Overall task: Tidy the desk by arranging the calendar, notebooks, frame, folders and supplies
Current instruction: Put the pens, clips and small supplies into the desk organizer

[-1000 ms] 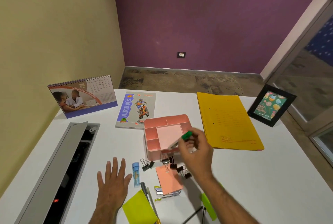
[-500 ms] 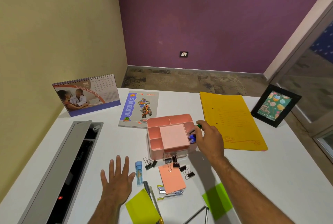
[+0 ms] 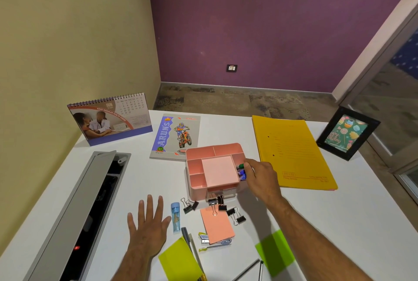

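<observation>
A: What is the right hand (image 3: 262, 177) doing?

B: It is reaching over the right side of the pink organizer (image 3: 214, 167), which is sitting in the middle of the white counter (image 3: 339, 224). Its grip is pinching a small green thing (image 3: 241, 165), maybe a pen cap. Most of it is hiding behind the fingers, so I cannot tell what it is.

A: Is anything lying in that slot?

B: Something blue and white (image 3: 242, 175) is peeking out there. It is too small to name.

A: And the left hand (image 3: 147, 224)?

B: It is lying flat on the counter, near side, fingers spread wide and pointing far. It is holding nothing.

A: Which way are the big things pointing?

B: The yellow folder (image 3: 291, 151) is lying flat on the right, its long side running from near to far. The notebook (image 3: 175, 137) is lying flat just beyond the organizer, long side going the same way. The calendar (image 3: 110, 119) is standing at the far left, facing us. The frame (image 3: 347, 132) is standing at the far right edge, leaning back.

A: What is getting cut off?

B: The yellow-green sticky note (image 3: 178, 260) and the pens (image 3: 194, 251) are running off the bottom. Binder clips (image 3: 236, 216), a peach note (image 3: 218, 224), a blue tube (image 3: 175, 217) and a stapler (image 3: 214, 241), half hidden under that note, are lying near the organizer.
</observation>
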`<state>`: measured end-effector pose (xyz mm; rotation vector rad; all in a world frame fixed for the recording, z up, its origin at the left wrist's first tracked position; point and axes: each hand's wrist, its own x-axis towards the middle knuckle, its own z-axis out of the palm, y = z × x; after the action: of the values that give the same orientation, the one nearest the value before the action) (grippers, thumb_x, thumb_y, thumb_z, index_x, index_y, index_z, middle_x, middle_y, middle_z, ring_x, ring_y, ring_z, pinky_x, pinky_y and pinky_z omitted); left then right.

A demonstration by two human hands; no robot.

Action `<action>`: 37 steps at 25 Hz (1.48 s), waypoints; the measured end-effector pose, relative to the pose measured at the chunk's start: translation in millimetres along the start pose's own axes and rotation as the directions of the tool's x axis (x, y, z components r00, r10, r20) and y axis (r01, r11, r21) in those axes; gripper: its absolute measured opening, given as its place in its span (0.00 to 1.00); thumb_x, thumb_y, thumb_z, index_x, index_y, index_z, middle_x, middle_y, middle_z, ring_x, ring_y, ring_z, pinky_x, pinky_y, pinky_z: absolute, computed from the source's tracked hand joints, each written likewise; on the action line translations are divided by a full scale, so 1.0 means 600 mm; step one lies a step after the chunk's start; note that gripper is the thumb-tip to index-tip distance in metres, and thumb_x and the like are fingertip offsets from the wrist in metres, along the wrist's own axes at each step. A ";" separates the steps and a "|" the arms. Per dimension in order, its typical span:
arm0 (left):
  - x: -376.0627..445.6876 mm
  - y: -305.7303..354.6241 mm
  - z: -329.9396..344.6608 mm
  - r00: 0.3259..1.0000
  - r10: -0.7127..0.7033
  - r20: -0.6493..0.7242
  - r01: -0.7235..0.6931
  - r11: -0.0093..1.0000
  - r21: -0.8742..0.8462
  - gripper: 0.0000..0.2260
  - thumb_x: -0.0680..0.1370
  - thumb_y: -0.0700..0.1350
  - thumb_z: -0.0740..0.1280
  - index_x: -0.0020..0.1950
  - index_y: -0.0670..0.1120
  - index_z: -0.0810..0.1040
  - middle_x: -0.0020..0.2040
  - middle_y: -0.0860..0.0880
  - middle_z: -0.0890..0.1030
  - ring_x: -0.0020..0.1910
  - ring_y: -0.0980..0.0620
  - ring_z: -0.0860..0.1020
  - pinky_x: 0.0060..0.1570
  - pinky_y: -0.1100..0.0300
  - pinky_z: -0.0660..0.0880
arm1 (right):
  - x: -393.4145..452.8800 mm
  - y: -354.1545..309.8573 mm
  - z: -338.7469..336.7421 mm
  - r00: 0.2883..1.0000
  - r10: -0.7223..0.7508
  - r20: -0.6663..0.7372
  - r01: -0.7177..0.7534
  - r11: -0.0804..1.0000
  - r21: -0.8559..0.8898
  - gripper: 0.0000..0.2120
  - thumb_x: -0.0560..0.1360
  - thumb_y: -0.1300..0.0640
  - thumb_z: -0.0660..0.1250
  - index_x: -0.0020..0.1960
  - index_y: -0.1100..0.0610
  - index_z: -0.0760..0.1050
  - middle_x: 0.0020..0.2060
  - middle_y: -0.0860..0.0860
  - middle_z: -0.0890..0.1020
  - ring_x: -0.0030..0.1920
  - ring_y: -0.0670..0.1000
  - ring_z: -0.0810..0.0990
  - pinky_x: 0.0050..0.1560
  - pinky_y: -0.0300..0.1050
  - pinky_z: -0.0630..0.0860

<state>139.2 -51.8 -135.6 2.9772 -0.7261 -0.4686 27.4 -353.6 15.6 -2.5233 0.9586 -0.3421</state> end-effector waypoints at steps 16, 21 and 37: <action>0.008 -0.004 0.014 0.982 0.055 -0.178 -0.039 0.995 0.094 0.33 0.75 0.65 0.32 0.78 0.55 0.40 0.79 0.47 0.40 0.78 0.46 0.40 0.62 0.48 0.18 | -0.021 0.062 0.012 0.941 0.339 -0.008 -0.322 0.900 0.293 0.09 0.69 0.66 0.68 0.46 0.56 0.81 0.40 0.49 0.83 0.41 0.52 0.80 0.38 0.38 0.72; 0.013 -0.004 0.004 0.996 0.076 0.041 -0.078 0.997 0.028 0.28 0.78 0.62 0.49 0.76 0.51 0.63 0.76 0.42 0.64 0.74 0.40 0.54 0.72 0.45 0.30 | -0.113 0.038 0.067 0.990 0.135 0.052 -0.141 0.977 0.158 0.04 0.71 0.56 0.71 0.41 0.49 0.76 0.34 0.41 0.80 0.35 0.44 0.78 0.34 0.33 0.69; 0.009 -0.002 0.008 0.997 0.054 -0.052 -0.055 0.998 -0.018 0.28 0.79 0.62 0.46 0.77 0.52 0.59 0.77 0.43 0.61 0.74 0.42 0.58 0.71 0.45 0.27 | -0.113 0.002 0.078 0.989 -0.127 0.074 0.129 0.991 -0.024 0.10 0.78 0.49 0.63 0.57 0.47 0.78 0.47 0.45 0.85 0.44 0.47 0.82 0.40 0.35 0.68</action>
<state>142.6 -53.3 -142.0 2.9310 -0.7902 -0.3917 -5.8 -294.8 -31.5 -2.6107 0.7819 -0.2753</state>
